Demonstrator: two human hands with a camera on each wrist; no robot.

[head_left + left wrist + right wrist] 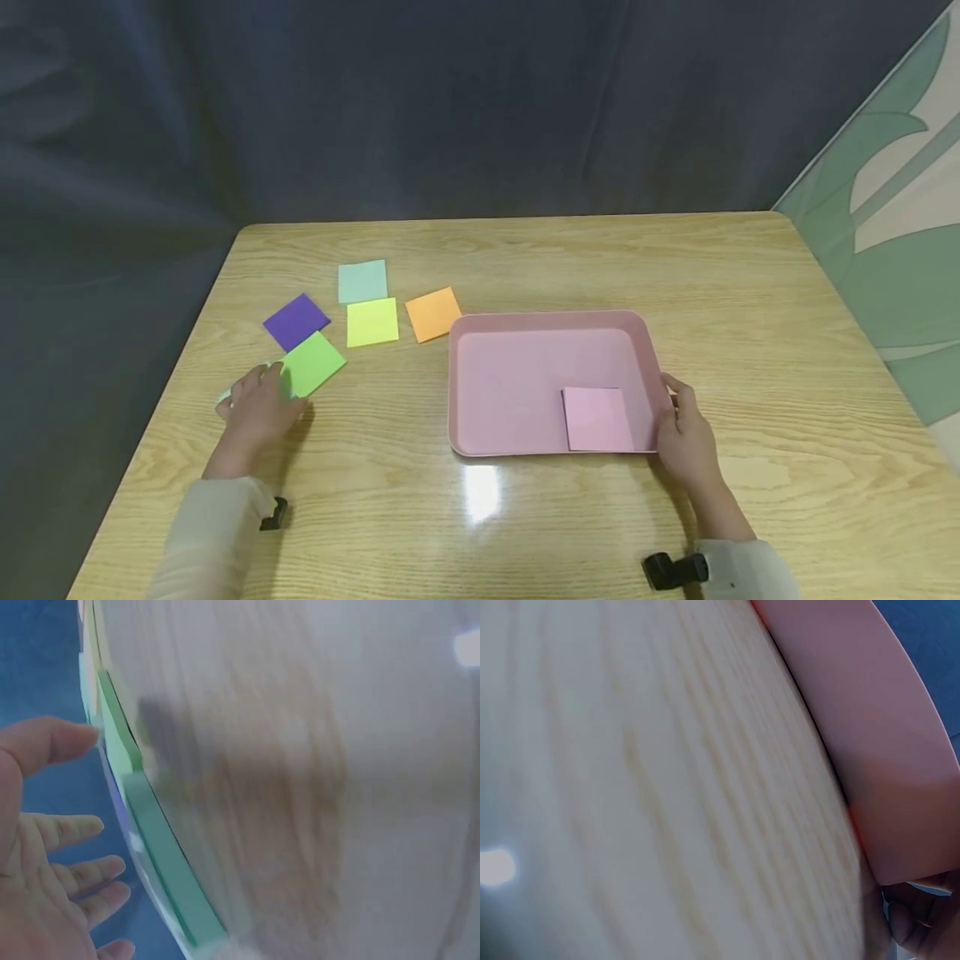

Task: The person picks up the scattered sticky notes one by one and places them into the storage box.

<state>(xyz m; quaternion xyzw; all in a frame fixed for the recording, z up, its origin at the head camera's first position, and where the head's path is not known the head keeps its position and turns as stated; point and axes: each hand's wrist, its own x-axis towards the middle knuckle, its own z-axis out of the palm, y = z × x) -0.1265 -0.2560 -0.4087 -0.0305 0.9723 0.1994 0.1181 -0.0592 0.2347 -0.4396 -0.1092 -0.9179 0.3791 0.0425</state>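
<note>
My left hand (262, 408) is over a pale green sticky note pad (172, 859) at the left of the table, covering most of it in the head view. The left wrist view shows its fingers spread and the thumb held apart. Beside it a bright green pad (315, 364) overlaps or touches a purple pad (296, 322). My right hand (687, 442) grips the right side of a pink tray (525, 367), near its front corner. A pink pad (597, 419) lies in the tray's front right part. In the right wrist view, the fingers are only partly visible below the tray's wall.
Behind the left hand's pads lie a mint pad (362, 282), a yellow pad (372, 322) and an orange pad (433, 314), the last close to the tray's back left corner. A dark curtain (480, 108) hangs behind the wooden table (540, 525).
</note>
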